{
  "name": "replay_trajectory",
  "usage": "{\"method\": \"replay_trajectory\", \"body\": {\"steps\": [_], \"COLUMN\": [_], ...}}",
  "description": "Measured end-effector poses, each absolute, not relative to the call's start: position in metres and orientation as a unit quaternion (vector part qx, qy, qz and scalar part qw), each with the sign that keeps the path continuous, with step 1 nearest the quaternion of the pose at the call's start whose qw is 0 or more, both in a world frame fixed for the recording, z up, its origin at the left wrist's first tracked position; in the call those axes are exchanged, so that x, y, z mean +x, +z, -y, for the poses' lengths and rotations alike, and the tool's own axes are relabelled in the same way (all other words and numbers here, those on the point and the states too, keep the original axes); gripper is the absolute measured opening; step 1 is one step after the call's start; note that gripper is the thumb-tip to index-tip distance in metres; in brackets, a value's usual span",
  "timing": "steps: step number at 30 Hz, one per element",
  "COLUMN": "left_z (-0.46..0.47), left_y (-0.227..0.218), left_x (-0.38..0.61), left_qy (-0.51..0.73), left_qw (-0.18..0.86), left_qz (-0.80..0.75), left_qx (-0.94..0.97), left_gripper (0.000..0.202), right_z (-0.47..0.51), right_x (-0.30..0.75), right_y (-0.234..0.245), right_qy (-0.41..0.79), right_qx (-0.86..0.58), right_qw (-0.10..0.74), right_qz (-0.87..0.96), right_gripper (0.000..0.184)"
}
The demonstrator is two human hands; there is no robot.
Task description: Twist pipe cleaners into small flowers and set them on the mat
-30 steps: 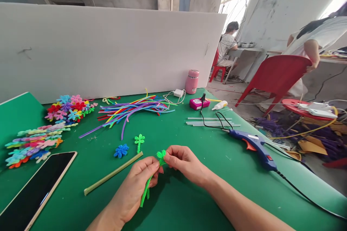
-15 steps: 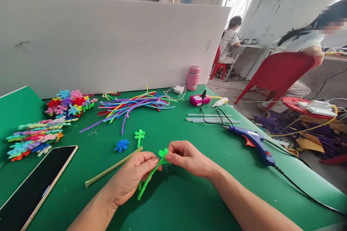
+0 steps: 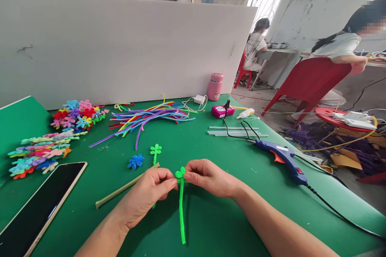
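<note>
Between my two hands is a bright green pipe cleaner (image 3: 181,213), its top bent into small loops like a leaf and its long stem hanging down over the table. My left hand (image 3: 153,188) pinches the looped part from the left, and my right hand (image 3: 211,176) pinches it from the right. Behind my left hand lies a second green pipe-cleaner piece (image 3: 156,150) with a looped head; its lower stem is partly hidden. A blue pipe-cleaner flower (image 3: 135,162) rests beside it. A thin olive-coloured stick (image 3: 120,191) lies partly under my left hand.
Loose coloured pipe cleaners (image 3: 147,118) and finished flowers (image 3: 45,150) lie at the back and left. A phone (image 3: 42,209) is front left. To the right are a blue glue gun (image 3: 280,156), clear glue sticks (image 3: 232,131), a pink socket box (image 3: 222,111) and a pink bottle (image 3: 215,87).
The green stem has swung from slanting down-left to hanging nearly straight down, and its looped head has turned. Both hands stay almost in place. The seated person at right has shifted an arm.
</note>
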State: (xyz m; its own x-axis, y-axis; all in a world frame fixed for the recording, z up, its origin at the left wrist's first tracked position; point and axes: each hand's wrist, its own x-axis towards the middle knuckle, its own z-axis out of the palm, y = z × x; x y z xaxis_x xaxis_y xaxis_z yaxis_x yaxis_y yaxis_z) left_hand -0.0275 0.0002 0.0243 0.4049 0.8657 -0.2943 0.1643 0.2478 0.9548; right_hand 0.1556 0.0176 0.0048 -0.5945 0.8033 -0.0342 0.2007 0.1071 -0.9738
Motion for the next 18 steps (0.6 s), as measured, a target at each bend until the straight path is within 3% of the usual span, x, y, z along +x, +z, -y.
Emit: {"method": "replay_trajectory", "body": {"steps": [4, 12, 18], "left_z": [-0.001, -0.006, -0.004], "left_y": [0.026, 0.033, 0.022], "left_x": [-0.028, -0.018, -0.011], "left_qy": [0.287, 0.261, 0.303], "left_qw": [0.652, 0.561, 0.596], "left_qz": [-0.445, -0.483, -0.498], "left_qx": [0.543, 0.619, 0.552], "left_gripper": [0.03, 0.032, 0.029], "right_z": [-0.019, -0.017, -0.019], "right_x": [0.158, 0.154, 0.152], "right_y": [0.002, -0.001, -0.002], "right_qy": [0.571, 0.6, 0.622], "right_qx": [-0.363, -0.353, -0.351], "right_qw": [0.265, 0.26, 0.319], "right_qz": [0.687, 0.669, 0.623], "right_gripper": [0.038, 0.04, 0.038]}}
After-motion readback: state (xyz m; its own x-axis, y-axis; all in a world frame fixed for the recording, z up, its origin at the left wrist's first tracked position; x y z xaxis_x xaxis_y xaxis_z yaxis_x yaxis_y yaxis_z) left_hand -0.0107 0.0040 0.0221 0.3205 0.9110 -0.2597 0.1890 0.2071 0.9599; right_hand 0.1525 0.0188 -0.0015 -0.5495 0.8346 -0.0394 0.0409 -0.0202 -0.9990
